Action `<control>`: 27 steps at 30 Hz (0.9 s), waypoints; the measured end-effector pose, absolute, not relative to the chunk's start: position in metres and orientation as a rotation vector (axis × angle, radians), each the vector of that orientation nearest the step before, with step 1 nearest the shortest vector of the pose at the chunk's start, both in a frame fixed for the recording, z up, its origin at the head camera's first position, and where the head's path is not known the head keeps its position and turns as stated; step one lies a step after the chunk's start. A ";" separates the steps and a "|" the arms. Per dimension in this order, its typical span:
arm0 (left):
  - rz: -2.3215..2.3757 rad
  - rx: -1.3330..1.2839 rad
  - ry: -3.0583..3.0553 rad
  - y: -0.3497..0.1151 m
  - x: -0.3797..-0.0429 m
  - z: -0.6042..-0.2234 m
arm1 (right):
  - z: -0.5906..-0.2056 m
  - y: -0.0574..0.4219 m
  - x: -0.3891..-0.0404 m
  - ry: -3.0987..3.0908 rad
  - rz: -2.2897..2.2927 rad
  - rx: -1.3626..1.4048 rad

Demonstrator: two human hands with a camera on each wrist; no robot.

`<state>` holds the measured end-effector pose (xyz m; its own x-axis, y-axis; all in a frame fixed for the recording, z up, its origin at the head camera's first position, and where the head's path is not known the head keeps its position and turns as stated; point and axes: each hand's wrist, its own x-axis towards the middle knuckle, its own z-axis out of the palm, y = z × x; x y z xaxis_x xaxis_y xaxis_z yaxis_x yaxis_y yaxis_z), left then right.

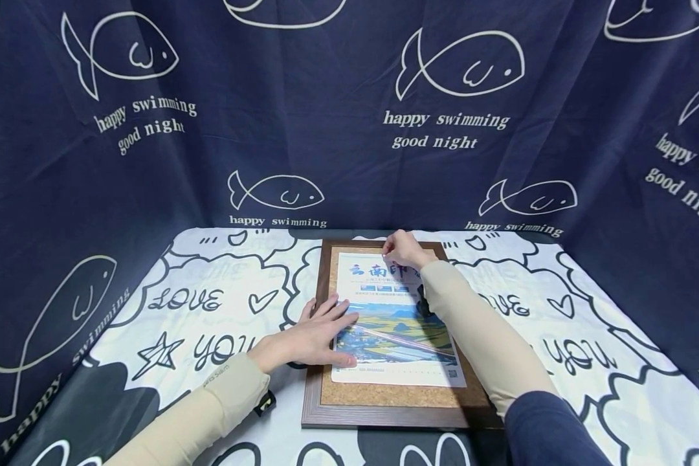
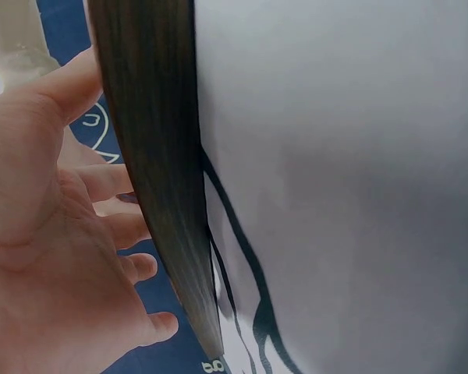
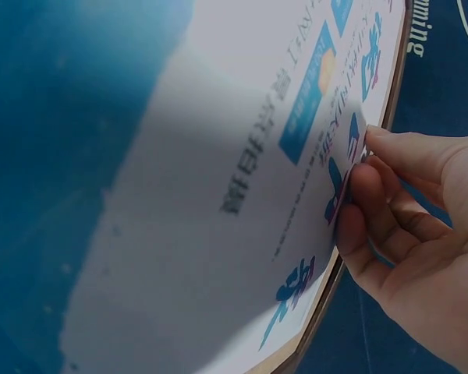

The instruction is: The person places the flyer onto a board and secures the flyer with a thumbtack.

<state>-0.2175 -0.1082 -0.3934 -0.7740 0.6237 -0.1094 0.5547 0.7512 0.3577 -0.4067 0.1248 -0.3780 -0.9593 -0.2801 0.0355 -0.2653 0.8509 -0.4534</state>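
A white poster (image 1: 393, 333) with blue lettering and a landscape picture lies on a cork board (image 1: 390, 396) in a dark wooden frame (image 1: 378, 416). Fingers spread, my left hand (image 1: 311, 340) rests across the board's left side, its fingertips on the poster's left edge. In the left wrist view the palm shows beside the wooden rim. At the poster's top, my right hand (image 1: 406, 251) pinches a small pale thing between thumb and forefinger, right at the paper; its kind is mostly hidden by the fingers. The other fingertips touch the poster in the right wrist view.
A white cloth (image 1: 210, 323) with black doodles and words covers the table under the board. Dark blue curtains (image 1: 349, 129) with fish drawings hang behind and on both sides. The board's far edge lies close to the back curtain.
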 end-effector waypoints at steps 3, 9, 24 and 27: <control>0.456 0.929 2.727 -0.108 -0.217 -0.393 | -0.379 0.124 -0.407 2.985 -0.741 -0.423; 0.455 0.930 2.722 -0.108 -0.217 -0.393 | -0.380 0.124 -0.407 2.967 -0.795 -0.395; 0.442 0.924 2.726 -0.108 -0.218 -0.393 | -0.377 0.124 -0.406 2.899 -0.911 -0.284; 0.436 0.922 2.728 -0.108 -0.218 -0.394 | -0.378 0.124 -0.408 2.896 -0.913 -0.281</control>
<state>-0.2185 -0.1080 -0.3940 -0.7761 0.6192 -0.1194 0.5513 0.7581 0.3484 -0.4078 0.1240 -0.3785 -0.9788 -0.2021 -0.0322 -0.1471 0.8044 -0.5756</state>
